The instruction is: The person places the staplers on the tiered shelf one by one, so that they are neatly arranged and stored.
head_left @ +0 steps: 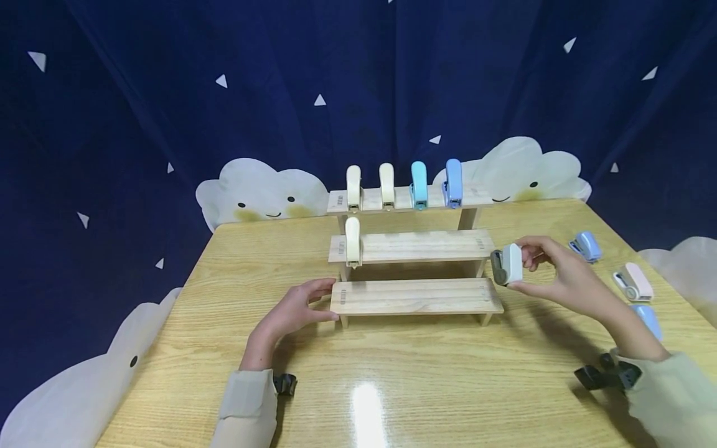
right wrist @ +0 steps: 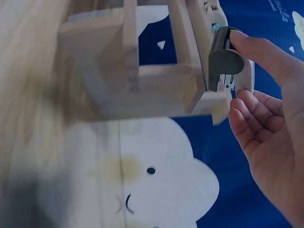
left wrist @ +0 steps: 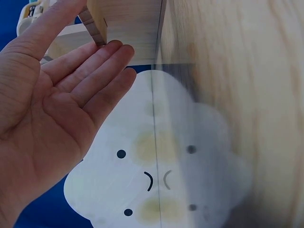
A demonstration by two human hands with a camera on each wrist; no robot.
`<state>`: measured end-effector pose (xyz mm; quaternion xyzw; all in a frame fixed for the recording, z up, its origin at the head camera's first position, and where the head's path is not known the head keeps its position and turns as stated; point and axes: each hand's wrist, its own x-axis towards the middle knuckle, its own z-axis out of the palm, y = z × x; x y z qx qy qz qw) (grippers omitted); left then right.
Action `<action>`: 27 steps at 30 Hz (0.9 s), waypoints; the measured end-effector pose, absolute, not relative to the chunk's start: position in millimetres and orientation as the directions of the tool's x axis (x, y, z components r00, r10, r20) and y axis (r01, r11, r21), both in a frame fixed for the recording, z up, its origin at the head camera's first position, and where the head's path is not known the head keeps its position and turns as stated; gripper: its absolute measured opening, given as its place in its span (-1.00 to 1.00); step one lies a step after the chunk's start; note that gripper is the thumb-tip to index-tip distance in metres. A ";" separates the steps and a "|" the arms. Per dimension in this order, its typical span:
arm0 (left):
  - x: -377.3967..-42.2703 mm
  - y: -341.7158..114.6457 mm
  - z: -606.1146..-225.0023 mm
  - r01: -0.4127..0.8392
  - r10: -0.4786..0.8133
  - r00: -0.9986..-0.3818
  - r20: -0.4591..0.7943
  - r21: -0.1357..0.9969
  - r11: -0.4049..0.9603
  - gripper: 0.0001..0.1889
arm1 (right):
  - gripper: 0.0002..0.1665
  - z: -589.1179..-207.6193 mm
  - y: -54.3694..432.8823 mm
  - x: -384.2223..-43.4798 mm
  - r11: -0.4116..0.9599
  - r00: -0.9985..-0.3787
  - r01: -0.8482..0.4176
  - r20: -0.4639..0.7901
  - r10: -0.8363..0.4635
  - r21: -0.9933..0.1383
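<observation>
At about 3 o'clock of the three-tier wooden rack (head_left: 417, 297), the right hand (head_left: 566, 283) pinches a white-and-grey stapler (head_left: 511, 264) between thumb and fingers, just beside the end of the middle tier. That grip probably leaves the grey part free towards the rack, with the white part nearer the palm. At 8 o'clock the left hand (head_left: 297, 308) has a loose grip: thumb and nearly straight fingers span the left end of the bottom tier, seemingly to steady it, though how firmly I cannot tell.

Two cream staplers (head_left: 386, 186), a turquoise stapler (head_left: 419, 185) and a blue stapler (head_left: 454, 182) stand in a row on the top tier, spaced perhaps so each one shows; another cream stapler (head_left: 352, 241) stands at the middle tier's 9 o'clock end. Out between 3 and 4 o'clock lie a light-blue stapler (head_left: 586, 246), a pink-and-white stapler (head_left: 634, 283) and a second light-blue one (head_left: 648, 320), partly hidden by the forearm, all near the right hand's side.

The table (head_left: 437, 367) is pale wood grain, with a bright glare at 6 o'clock. Behind hangs a dark-blue curtain (head_left: 358, 56) scattered with white triangles, and smiling clouds sit at 10 and 2 o'clock
</observation>
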<state>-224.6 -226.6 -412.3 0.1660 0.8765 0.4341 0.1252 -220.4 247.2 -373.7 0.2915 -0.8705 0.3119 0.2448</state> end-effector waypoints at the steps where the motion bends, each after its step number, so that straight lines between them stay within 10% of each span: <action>1: -224.5 -227.1 -412.4 0.183 0.399 -0.914 -0.075 0.801 0.570 -0.19 | -0.11 -371.8 243.5 -221.7 0.632 -0.707 -0.665 0.608 -0.360 -0.399; 27: -224.5 -226.8 -412.1 0.167 0.392 -0.916 -0.083 0.810 0.561 -0.18 | -0.22 -343.7 145.3 -264.3 0.541 -0.621 -0.769 0.595 -0.510 -0.339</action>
